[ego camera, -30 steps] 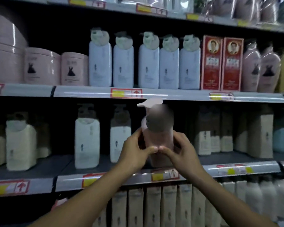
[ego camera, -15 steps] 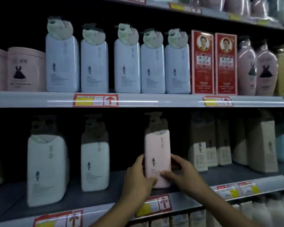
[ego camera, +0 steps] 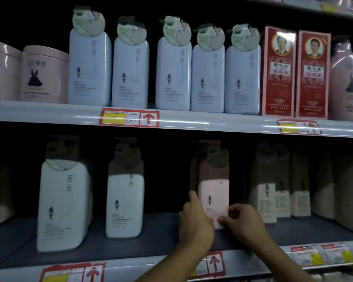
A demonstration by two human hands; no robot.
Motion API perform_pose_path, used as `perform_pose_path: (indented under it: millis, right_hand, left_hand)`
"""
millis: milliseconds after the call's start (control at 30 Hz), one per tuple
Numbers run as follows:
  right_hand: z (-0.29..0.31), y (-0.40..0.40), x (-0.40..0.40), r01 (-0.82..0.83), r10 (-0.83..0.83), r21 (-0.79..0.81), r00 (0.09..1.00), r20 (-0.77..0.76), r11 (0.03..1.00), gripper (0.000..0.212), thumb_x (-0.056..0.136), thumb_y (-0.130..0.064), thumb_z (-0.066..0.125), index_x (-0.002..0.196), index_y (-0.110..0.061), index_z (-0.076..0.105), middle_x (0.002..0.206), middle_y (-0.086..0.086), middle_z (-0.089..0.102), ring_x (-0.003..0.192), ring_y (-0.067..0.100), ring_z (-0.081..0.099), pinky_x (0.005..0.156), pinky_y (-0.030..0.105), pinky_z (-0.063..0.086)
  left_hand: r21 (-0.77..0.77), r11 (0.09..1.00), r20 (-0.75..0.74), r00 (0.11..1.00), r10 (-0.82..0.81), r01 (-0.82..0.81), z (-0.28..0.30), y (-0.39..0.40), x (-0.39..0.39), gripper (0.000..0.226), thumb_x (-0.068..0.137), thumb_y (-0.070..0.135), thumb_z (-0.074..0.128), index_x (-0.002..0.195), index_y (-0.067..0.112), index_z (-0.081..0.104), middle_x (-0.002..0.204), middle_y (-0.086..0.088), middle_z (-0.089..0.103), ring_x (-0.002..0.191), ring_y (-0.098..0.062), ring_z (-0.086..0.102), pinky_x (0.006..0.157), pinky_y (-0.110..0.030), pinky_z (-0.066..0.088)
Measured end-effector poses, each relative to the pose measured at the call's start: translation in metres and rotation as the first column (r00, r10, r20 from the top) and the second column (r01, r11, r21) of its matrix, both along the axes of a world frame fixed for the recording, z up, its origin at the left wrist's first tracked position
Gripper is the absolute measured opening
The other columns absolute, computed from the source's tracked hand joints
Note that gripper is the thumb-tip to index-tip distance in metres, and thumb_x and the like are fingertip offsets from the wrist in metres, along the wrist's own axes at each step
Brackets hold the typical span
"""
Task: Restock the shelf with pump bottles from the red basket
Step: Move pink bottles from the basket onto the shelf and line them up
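A pink pump bottle [ego camera: 213,192] stands upright deep on the lower shelf [ego camera: 155,237], its top in shadow. My left hand [ego camera: 196,222] grips its left side, fingers reaching up along the edge. My right hand [ego camera: 243,222] pinches its lower right corner. Two white pump bottles [ego camera: 62,202] [ego camera: 124,202] stand to the left on the same shelf. The red basket is out of view.
Several pale blue pump bottles [ego camera: 172,74] line the upper shelf, with pink tubs [ego camera: 44,74] to their left and two red boxes [ego camera: 296,74] to their right. Beige cartons [ego camera: 281,186] stand right of the pink bottle. Price tags [ego camera: 128,118] run along the shelf rails.
The pink bottle went from held up in front of the shelf to standing on the lower shelf, then slid further back. Both hands stayed on it, and the view came closer.
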State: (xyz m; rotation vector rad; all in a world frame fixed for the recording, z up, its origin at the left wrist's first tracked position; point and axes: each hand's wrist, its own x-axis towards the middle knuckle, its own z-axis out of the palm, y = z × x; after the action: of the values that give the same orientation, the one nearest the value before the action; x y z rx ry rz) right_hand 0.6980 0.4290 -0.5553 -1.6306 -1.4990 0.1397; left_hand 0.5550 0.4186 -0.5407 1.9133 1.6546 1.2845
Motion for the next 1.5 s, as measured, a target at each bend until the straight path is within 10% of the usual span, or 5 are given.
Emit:
perform_pose_path:
  millis: [533, 800, 1167, 1333, 1500]
  right_hand:
    - [0.011, -0.035, -0.019, 0.063, -0.046, 0.182, 0.994, -0.097, 0.981, 0.054, 0.092, -0.038, 0.071, 0.134, -0.005, 0.06, 0.127, 0.012, 0.069, 0.113, 0.023, 0.065, 0.088, 0.028, 0.049]
    - [-0.046, -0.147, -0.104, -0.07, 0.132, 0.51, 0.987, -0.087, 0.857, 0.025, 0.098, -0.024, 0.062, 0.118, -0.01, 0.067, 0.114, 0.005, 0.07, 0.108, 0.019, 0.064, 0.092, 0.032, 0.052]
    - [-0.33, -0.238, -0.194, -0.526, 0.668, -0.601, 0.744, 0.02, 0.603, 0.04, 0.088, -0.023, 0.074, 0.124, -0.008, 0.065, 0.123, 0.011, 0.069, 0.114, 0.025, 0.064, 0.099, 0.026, 0.045]
    - [-0.399, -0.232, -0.213, -0.572, 0.751, -0.655, 0.66, -0.01, 0.493, 0.074, 0.087, -0.012, 0.068, 0.154, -0.014, 0.036, 0.157, 0.007, 0.041, 0.145, 0.022, 0.04, 0.111, 0.006, 0.018]
    - [-0.437, -0.214, -0.228, -0.591, 0.849, -0.683, 0.523, 0.081, 0.429, 0.089, 0.088, -0.009, 0.065, 0.161, -0.021, 0.016, 0.169, -0.001, 0.018, 0.151, 0.02, 0.027, 0.115, 0.019, 0.018]
  left_hand:
    - [0.094, 0.995, 0.053, 0.998, -0.03, 0.025, 0.016, -0.017, -0.027, 0.082, 0.081, 0.033, 0.083, 0.145, 0.022, 0.033, 0.143, -0.007, 0.055, 0.124, -0.031, 0.059, 0.096, -0.042, 0.053]
    - [0.237, 0.955, 0.116, 0.971, -0.209, 0.177, -0.028, -0.117, -0.112, 0.038, 0.084, 0.028, 0.078, 0.115, 0.025, 0.055, 0.1, 0.007, 0.069, 0.066, -0.003, 0.063, 0.061, -0.022, 0.05]
    - [-0.396, 0.904, -0.004, 0.985, -0.175, 0.159, -0.285, -0.234, -0.271, 0.012, 0.095, 0.001, 0.059, 0.102, 0.008, 0.066, 0.082, -0.006, 0.065, 0.071, -0.02, 0.066, 0.07, -0.043, 0.057]
    - [-0.595, 0.778, -0.024, 0.964, -0.266, 0.2, -0.329, -0.221, -0.267, 0.035, 0.091, 0.002, 0.063, 0.123, 0.016, 0.06, 0.104, 0.003, 0.067, 0.094, -0.013, 0.066, 0.07, -0.004, 0.045]
    - [-0.619, 0.752, -0.05, 0.944, -0.326, 0.227, -0.337, -0.183, -0.264, 0.044, 0.094, 0.001, 0.053, 0.128, 0.029, 0.054, 0.117, 0.01, 0.06, 0.098, -0.005, 0.06, 0.07, -0.017, 0.044]
